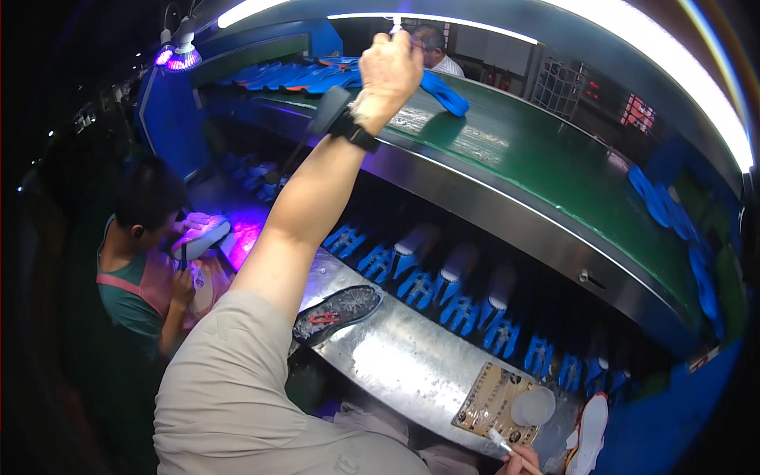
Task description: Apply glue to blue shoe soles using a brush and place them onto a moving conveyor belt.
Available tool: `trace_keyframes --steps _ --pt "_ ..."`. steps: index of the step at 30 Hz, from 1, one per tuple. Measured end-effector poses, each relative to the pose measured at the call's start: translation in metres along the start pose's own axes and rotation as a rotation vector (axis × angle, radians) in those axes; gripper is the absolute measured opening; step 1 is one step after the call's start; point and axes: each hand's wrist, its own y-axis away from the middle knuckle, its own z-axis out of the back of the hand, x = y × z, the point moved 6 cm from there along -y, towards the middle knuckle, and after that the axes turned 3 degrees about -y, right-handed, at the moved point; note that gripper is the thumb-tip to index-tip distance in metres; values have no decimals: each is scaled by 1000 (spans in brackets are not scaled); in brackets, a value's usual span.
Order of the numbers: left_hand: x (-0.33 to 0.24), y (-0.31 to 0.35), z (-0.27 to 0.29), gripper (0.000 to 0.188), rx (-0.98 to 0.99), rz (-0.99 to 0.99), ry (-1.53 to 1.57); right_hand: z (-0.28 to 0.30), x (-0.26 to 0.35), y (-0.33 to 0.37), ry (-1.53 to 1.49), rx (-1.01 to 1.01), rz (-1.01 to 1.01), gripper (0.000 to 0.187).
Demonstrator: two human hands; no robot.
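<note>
My left arm reaches up and across to the green conveyor belt [546, 166]. My left hand [390, 70], with a dark band at the wrist, is closed; what its fingers hold is hidden. Just beyond it lies a blue shoe last [445, 93] on the belt; I cannot tell if the hand touches it. At the lower edge my right hand [521, 461] is closed round a wooden-handled brush [507, 445]. The brush's pale bristles are beside a white round pot [533, 406] on a brown cardboard piece [484, 398]. A white-soled shoe [590, 431] stands to the right.
A dark sole-shaped pad [339, 313] with a red item lies on the metal bench [396, 356]. Several blue lasts [459, 315] line the rack under the belt. More blue pieces [297, 77] ride the belt. A co-worker [142, 253] at left handles a shoe under purple lamps [184, 57].
</note>
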Motion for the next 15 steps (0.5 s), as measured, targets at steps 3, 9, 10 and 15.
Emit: trace_keyframes --steps 3,9,10,15 --pt "1 12 72 9 -266 -7 182 1 -3 2 -11 -55 31 26" --pt "-7 77 165 26 -122 545 776 18 13 -15 150 -132 -47 14" --pt "-4 89 175 29 -106 603 908 24 12 -23 162 -118 -130 18" --pt "-104 208 176 25 598 812 1400 43 15 -71 488 -121 -73 12"
